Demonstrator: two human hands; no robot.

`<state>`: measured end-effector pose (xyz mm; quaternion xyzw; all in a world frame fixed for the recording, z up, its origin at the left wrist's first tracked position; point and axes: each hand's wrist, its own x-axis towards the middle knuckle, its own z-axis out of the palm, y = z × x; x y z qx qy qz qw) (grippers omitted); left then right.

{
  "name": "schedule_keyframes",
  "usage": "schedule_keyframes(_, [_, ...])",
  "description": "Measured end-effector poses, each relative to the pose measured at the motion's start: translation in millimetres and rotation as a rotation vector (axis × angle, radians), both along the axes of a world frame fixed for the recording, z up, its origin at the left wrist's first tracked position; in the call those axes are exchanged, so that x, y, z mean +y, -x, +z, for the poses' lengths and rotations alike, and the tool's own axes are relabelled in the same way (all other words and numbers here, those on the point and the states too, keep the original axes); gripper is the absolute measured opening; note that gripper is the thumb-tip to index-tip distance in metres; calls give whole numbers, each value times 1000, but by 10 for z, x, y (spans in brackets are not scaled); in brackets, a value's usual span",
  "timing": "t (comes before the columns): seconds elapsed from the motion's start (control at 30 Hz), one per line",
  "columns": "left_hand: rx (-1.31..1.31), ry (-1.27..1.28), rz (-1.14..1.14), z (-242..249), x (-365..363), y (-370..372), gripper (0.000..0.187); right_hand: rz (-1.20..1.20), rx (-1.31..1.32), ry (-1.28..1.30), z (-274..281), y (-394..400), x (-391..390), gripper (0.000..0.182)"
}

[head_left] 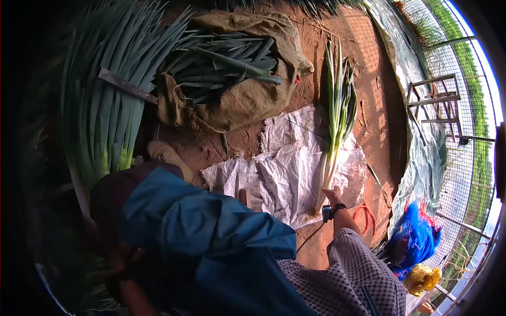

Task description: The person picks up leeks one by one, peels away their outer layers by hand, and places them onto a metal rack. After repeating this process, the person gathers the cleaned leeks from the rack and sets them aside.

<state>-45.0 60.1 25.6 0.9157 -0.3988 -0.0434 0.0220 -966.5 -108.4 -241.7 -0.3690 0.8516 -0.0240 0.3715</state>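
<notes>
Leeks [334, 126] lie right of centre in the frame, white ends on the pale sheet [284, 181], green tips toward the upper edge. Long axis runs near vertical in the frame, root end closest to me. My right hand [332, 196] is the nearer one by far, fingers closed round the white stalks just above the roots. My left hand [122, 259] is well apart, lower left in deep shade; can't tell if it's open or holding anything.

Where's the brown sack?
In the head view, the sack is at the upper middle, just above the white sheet, between the big leek bunch on its left and the small leek bunch on its right.
</notes>
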Motion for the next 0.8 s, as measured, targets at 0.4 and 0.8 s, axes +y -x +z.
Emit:
schedule_keyframes(0.4, [65,-91,20,472,17,366,46,-487,-938,133,567,-1181,-111,24])
schedule_keyframes(0.8, [351,364,64,433,-83,211,46,581,-819,1139,3736,-2732,-1782,36])
